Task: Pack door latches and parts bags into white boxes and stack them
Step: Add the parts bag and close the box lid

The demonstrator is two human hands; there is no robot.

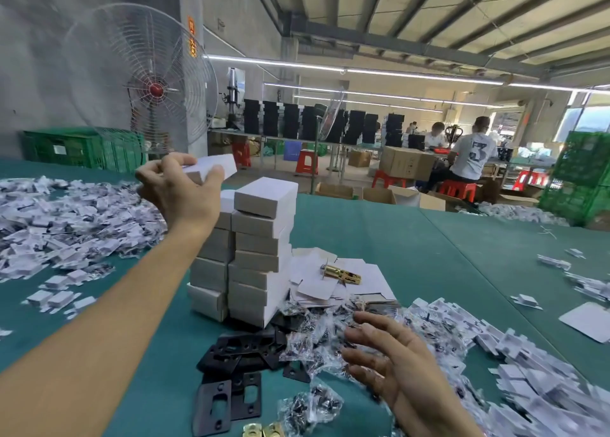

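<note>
White box sits in the left hand, fingers curled round it, at eleven o'clock above the stack of boxes. At five o'clock the right hand spreads its fingers wide over the parts bags. A gold latch lies at three o'clock of the stack.

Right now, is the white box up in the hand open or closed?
Closed. The white box gripped by the left hand shows smooth flat sides, and no flap sticks out on the parts in view.

Green table carries stacked white boxes, black plates, parts bags, unfolded blanks.
</note>
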